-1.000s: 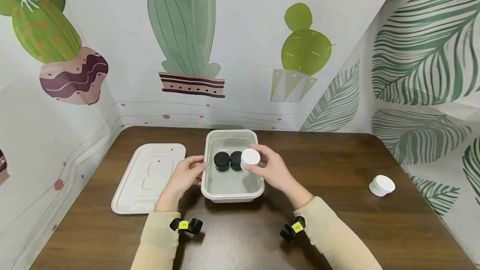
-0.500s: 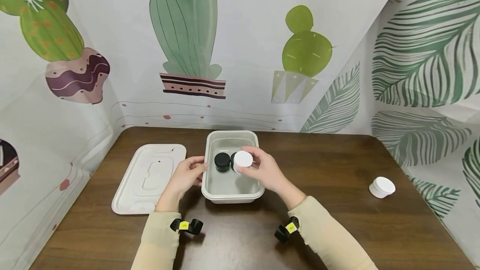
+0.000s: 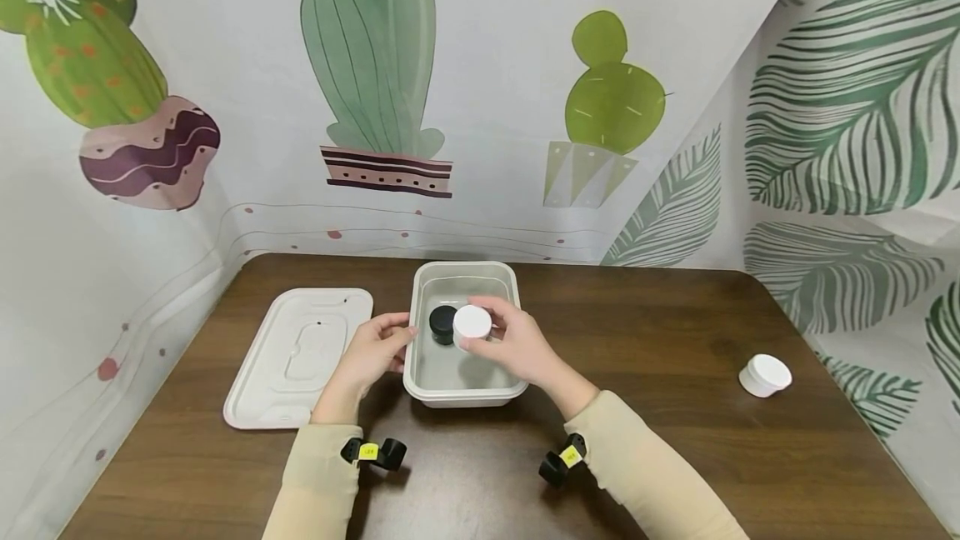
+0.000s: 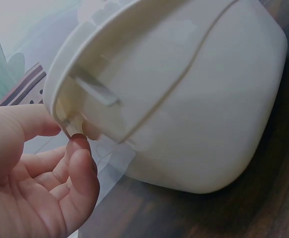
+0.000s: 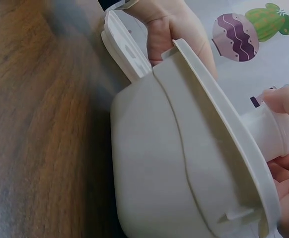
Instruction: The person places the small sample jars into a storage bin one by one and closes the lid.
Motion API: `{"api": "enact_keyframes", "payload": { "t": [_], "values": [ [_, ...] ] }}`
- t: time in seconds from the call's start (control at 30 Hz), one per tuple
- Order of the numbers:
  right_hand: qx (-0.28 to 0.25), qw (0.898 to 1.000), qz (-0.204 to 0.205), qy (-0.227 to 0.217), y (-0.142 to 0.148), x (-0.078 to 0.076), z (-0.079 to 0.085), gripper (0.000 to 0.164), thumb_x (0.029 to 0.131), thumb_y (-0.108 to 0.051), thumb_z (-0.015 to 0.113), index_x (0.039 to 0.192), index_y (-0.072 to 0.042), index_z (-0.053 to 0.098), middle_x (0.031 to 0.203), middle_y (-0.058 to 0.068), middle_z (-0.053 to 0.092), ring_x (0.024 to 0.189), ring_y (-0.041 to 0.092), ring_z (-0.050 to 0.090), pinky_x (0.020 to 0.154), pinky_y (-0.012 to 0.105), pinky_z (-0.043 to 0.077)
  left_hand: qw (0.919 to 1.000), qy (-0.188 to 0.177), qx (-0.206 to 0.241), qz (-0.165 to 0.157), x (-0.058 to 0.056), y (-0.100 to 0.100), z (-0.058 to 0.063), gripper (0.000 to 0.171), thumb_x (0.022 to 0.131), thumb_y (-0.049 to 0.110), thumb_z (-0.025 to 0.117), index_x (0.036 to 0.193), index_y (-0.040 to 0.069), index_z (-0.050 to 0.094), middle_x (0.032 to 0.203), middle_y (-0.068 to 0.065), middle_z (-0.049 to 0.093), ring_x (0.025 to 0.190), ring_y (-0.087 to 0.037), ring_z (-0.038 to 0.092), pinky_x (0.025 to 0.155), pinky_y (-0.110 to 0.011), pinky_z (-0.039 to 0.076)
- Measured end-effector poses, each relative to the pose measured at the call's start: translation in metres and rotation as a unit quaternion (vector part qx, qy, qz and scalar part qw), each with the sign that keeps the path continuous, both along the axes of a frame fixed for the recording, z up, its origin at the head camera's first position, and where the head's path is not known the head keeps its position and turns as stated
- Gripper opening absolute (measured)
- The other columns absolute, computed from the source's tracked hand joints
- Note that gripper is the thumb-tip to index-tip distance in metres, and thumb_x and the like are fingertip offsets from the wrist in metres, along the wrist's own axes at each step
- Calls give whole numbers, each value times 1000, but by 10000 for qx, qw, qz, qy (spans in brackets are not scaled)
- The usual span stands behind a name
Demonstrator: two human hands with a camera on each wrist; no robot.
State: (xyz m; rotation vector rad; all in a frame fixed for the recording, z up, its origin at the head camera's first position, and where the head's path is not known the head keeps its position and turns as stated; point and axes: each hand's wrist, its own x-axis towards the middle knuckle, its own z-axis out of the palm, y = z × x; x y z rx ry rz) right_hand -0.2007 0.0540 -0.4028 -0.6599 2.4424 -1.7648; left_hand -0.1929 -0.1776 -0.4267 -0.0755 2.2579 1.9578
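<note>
Cactus-printed backdrop [image 3: 502, 65], rising at 12 o'clock behind the brown counter [image 3: 637, 315]; clock positions are read about the tub's centre, with 6 o'clock nearest the person. The pale grey tub [image 3: 465, 395] rests on the counter. A white lid [image 3: 300, 348] lies flat at 9 o'clock, apart from the tub. The left hand [image 3: 377, 346] grips the tub's rim at 9 o'clock, thumb and fingers clamped on it. The right hand [image 3: 521, 342] reaches in over the rim from 3 o'clock, its thumb and fingers clamped on the white jar [image 3: 472, 324], which is held upright above the tub's interior. Black wrist cameras [image 3: 390, 454] with yellow labels show at 7 and 5 o'clock. A capped jar [image 3: 766, 375], also white, sits on the counter at 3 o'clock, well apart. Inside the tub, toward 10 o'clock, stands a black jar [image 3: 442, 324], partly hidden by the white jar; contact between the two cannot be told.
</note>
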Motion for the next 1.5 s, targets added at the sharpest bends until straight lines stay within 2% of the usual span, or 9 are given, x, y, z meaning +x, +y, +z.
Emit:
{"api": "enact_keyframes", "payload": {
  "t": [0.1, 0.27, 0.37, 0.5, 0.77, 1.0, 1.17, 1.33, 1.5],
  "values": [
    [40, 10000, -15, -37, -3, 1, 2, 60, 75, -2, 76, 129, 5, 51, 119, 20, 60, 101, 26, 61, 92, 41, 51, 10000, 3, 6, -17, 1, 1, 0, 44, 92, 12, 57, 131, -7, 47, 98, -24, 63, 60, -11, 60, 52, -25, 53],
    [286, 9996, -80, 31, -7, 14, 23, 57, 75, 1, 75, 127, 7, 52, 117, 22, 61, 94, 21, 60, 87, 35, 53, 10000, 15, 46, -33, 1, 2, -1, 45, 93, 12, 57, 132, -7, 46, 100, -26, 62, 60, -11, 60, 52, -25, 53],
    [227, 9997, -56, 59, -8, 9, 16, 58, 76, -3, 76, 128, 5, 52, 117, 20, 61, 94, 20, 61, 86, 32, 53, 10000, 4, 84, -14, 1, 2, -1, 43, 92, 10, 56, 131, -8, 46, 99, -24, 62, 60, -11, 59, 51, -25, 52],
    [81, 9999, 10, 101, -8, -3, -5, 60, 76, -10, 78, 129, 1, 52, 119, 16, 61, 103, 24, 62, 90, 32, 52, 10000, 20, 75, 39, 1, 4, -2, 40, 92, 9, 56, 128, -7, 49, 95, -22, 62, 60, -11, 60, 51, -25, 53],
    [269, 9994, -3, 225, -12, -8, -7, 56, 75, -12, 78, 125, 0, 55, 120, 13, 61, 104, 21, 62, 91, 28, 51, 9999, 67, -14, 100, -1, 6, -5, 37, 92, 9, 56, 126, -6, 52, 94, -19, 62, 61, -13, 60, 51, -26, 52],
    [648, 9956, 126, 665, -13, -10, -9, 54, 75, -15, 79, 122, -1, 57, 116, 11, 62, 98, 18, 62, 88, 26, 52, 9998, 18, 165, 108, -2, 7, -2, 38, 91, 8, 57, 125, -7, 51, 94, -22, 62, 57, -14, 58, 48, -25, 50],
    [786, 9946, 171, 649, -13, -9, -9, 55, 75, -19, 79, 122, -2, 57, 116, 8, 63, 95, 15, 64, 84, 24, 52, 9997, -21, 200, 126, -3, 5, -3, 38, 91, 9, 57, 125, -7, 51, 91, -18, 62, 55, -14, 57, 48, -25, 50],
    [931, 9936, 231, 604, -15, -8, -11, 56, 76, -21, 79, 123, -1, 57, 116, 10, 63, 91, 19, 65, 81, 31, 55, 9997, -46, 225, 129, -3, 3, -4, 39, 91, 8, 57, 126, -8, 50, 91, -17, 62, 57, -13, 58, 48, -25, 50],
    [1198, 9894, 266, 776, -16, -8, -11, 56, 74, -22, 80, 122, -2, 58, 116, 11, 63, 88, 20, 64, 79, 38, 56, 9996, -38, 229, 136, -3, 3, -5, 39, 91, 8, 56, 126, -8, 50, 92, -18, 62, 58, -13, 59, 48, -25, 50]
  ]
}}
